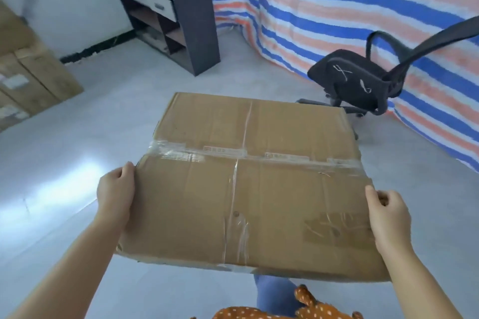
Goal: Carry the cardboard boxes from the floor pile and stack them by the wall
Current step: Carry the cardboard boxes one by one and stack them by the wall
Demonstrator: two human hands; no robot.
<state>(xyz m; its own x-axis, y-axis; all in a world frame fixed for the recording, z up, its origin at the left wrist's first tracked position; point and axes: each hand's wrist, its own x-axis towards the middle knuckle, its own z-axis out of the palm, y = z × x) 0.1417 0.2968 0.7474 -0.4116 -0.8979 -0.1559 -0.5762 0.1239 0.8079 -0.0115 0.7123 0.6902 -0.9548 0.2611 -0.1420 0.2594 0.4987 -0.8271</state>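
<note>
Carrying one box [248, 184], I am gripping its sides with left hand [115, 197] and right hand [386, 220]; stack [28, 77] far left awaits.

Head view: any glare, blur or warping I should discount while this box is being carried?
Head view: a bright glare patch on the floor left of the left hand; wide-angle bending curves the striped tarp and shelf unit; stacked boxes at the left edge look soft; the carried box and right hand read clearly.
</note>
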